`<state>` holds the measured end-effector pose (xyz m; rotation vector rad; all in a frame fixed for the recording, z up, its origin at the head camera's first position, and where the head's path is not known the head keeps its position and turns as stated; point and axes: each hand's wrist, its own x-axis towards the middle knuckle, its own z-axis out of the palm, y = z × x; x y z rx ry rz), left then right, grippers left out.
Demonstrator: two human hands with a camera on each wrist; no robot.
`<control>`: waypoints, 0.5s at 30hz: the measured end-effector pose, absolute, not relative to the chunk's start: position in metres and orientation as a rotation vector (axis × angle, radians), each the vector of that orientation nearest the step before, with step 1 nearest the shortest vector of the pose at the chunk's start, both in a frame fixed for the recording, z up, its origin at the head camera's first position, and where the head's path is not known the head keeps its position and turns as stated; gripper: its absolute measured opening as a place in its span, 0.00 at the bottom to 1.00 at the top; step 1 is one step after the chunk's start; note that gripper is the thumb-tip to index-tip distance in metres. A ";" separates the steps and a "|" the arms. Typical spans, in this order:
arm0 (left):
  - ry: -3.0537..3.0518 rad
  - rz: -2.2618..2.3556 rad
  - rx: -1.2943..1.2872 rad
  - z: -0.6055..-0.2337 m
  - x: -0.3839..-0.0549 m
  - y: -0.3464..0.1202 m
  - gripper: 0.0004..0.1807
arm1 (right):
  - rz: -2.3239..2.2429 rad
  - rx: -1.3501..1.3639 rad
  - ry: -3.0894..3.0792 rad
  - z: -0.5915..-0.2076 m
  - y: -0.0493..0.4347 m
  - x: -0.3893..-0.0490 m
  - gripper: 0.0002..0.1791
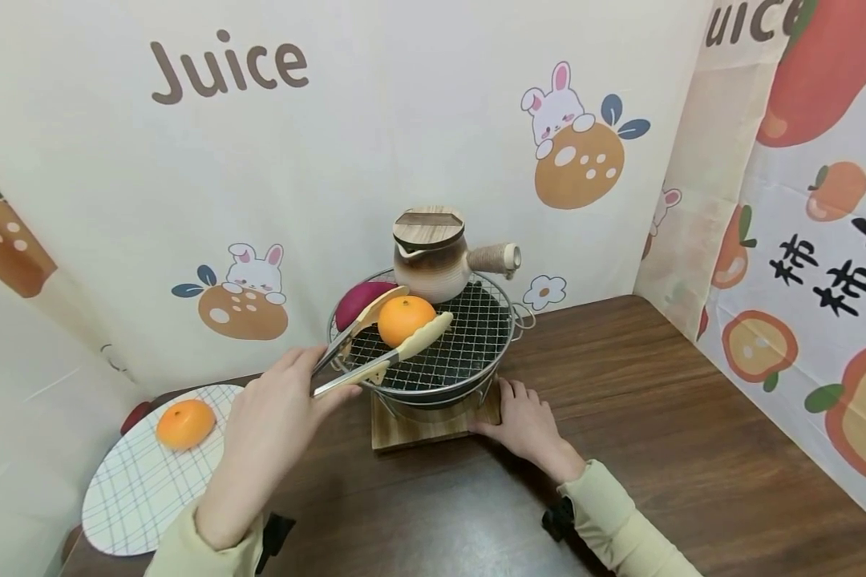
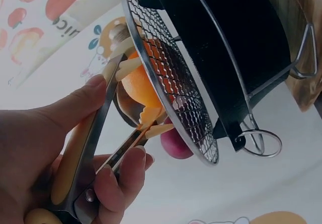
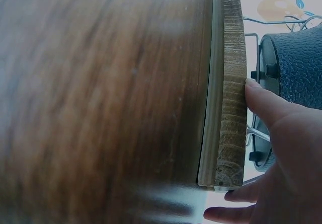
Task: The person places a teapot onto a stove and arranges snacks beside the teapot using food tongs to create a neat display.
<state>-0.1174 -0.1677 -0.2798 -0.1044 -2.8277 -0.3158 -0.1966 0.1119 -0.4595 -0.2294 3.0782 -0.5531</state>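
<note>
My left hand point(image 1: 274, 413) grips a pair of kitchen tongs point(image 1: 422, 336) with cream tips and metal arms. The tips stand on either side of an orange point(image 1: 406, 319) over the round wire grill rack point(image 1: 469, 340). In the left wrist view the orange point(image 2: 139, 86) appears at the rack, between the tong tips; whether it rests on the wires cannot be told. My right hand point(image 1: 525, 425) holds the near right corner of the wooden board point(image 1: 414, 434) under the stove. Its thumb lies against the board point(image 3: 232, 113) in the right wrist view.
Behind the orange on the rack stand a clay teapot point(image 1: 433, 268) with a wooden lid and a purple-red rounded thing point(image 1: 357, 303). Left, an oval checked plate point(image 1: 133, 489) bears another orange point(image 1: 186, 425). A dark red thing point(image 1: 135, 417) shows behind the plate. Printed curtains border the table.
</note>
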 end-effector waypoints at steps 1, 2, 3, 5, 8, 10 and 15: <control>-2.829 -0.317 -0.104 -0.280 -0.118 -0.168 0.37 | -0.554 -0.228 3.077 -0.460 0.112 -0.197 0.55; -2.832 -0.318 -0.102 -0.280 -0.118 -0.168 0.38 | -0.553 -0.229 3.079 -0.460 0.112 -0.197 0.56; -2.835 -0.317 -0.099 -0.281 -0.118 -0.168 0.39 | -0.554 -0.229 3.079 -0.460 0.112 -0.197 0.55; -2.839 -0.317 -0.094 -0.281 -0.117 -0.168 0.41 | -0.551 -0.232 3.084 -0.460 0.112 -0.197 0.55; -2.834 -0.337 -0.092 -0.279 -0.113 -0.168 0.43 | -0.552 -0.236 3.087 -0.461 0.112 -0.198 0.55; -2.820 -0.364 -0.096 -0.278 -0.109 -0.169 0.44 | -0.558 -0.236 3.084 -0.461 0.112 -0.198 0.55; -2.761 -0.429 -0.112 -0.276 -0.096 -0.171 0.44 | -0.562 -0.231 3.078 -0.461 0.112 -0.198 0.55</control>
